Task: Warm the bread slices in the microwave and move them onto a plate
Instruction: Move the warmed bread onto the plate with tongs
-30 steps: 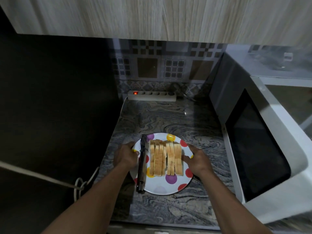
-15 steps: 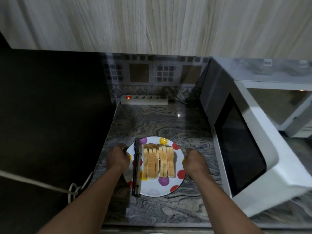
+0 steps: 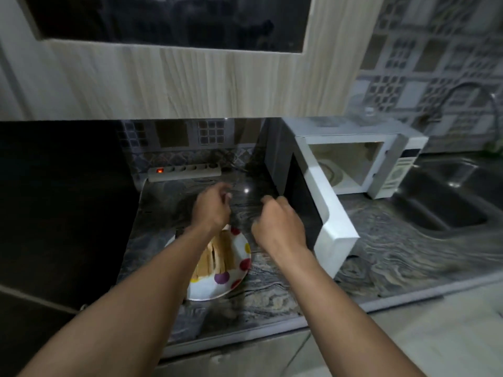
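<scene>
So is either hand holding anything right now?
Nothing, it seems. The left hand and right hand hover loosely curled above the counter, off the plate of bread slices.

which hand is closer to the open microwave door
Right. The right hand is just beside the microwave door, almost at its dark window. The left hand is farther off, raised over the far edge of the plate.
</scene>
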Action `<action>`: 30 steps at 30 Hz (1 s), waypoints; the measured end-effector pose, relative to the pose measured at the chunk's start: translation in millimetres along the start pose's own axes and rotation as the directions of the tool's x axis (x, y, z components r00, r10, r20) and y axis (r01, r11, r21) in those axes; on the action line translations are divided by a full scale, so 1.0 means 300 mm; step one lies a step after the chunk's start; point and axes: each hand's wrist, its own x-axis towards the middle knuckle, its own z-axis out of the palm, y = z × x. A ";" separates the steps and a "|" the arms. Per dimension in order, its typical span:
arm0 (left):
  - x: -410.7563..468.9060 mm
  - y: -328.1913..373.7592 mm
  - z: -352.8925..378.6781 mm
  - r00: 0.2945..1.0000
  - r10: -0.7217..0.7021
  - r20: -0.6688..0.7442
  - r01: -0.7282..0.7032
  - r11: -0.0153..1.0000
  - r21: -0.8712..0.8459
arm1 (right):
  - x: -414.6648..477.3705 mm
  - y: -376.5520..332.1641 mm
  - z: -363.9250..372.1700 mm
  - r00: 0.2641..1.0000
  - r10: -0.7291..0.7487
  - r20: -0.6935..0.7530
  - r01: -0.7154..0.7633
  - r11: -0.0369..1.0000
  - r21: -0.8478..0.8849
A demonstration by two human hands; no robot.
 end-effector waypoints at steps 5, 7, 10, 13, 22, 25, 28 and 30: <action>0.058 0.213 0.070 0.935 0.321 0.150 -0.321 0.947 -0.028 | -0.053 0.016 -0.128 0.960 -0.121 -0.252 0.065 0.974 -0.217; 0.073 0.292 0.103 0.874 0.433 0.219 -0.449 0.893 0.026 | -0.049 0.052 -0.145 0.934 -0.141 -0.328 0.044 0.957 -0.288; 0.094 0.376 0.153 0.794 0.527 0.302 -0.579 0.807 0.114 | -0.045 0.115 -0.147 0.954 -0.074 -0.292 -0.032 0.939 -0.342; 0.100 0.428 0.201 0.729 0.552 0.405 -0.659 0.726 0.196 | -0.053 0.183 -0.138 0.979 0.011 -0.202 -0.081 0.936 -0.342; 0.090 0.517 0.320 0.640 0.636 0.430 -0.762 0.594 0.257 | -0.047 0.420 -0.229 0.972 -0.094 -0.216 -0.011 0.898 -0.440; 0.070 0.559 0.379 0.670 0.626 0.400 -0.737 0.628 0.252 | -0.007 0.554 -0.261 0.962 -0.165 -0.218 0.045 0.882 -0.469; 0.052 0.606 0.444 0.722 0.602 0.340 -0.690 0.656 0.304 | 0.051 0.687 -0.298 0.935 -0.231 -0.268 0.076 0.871 -0.486; 0.043 0.640 0.493 0.759 0.576 0.305 -0.652 0.669 0.357 | 0.094 0.775 -0.330 0.927 -0.266 -0.264 0.118 0.875 -0.469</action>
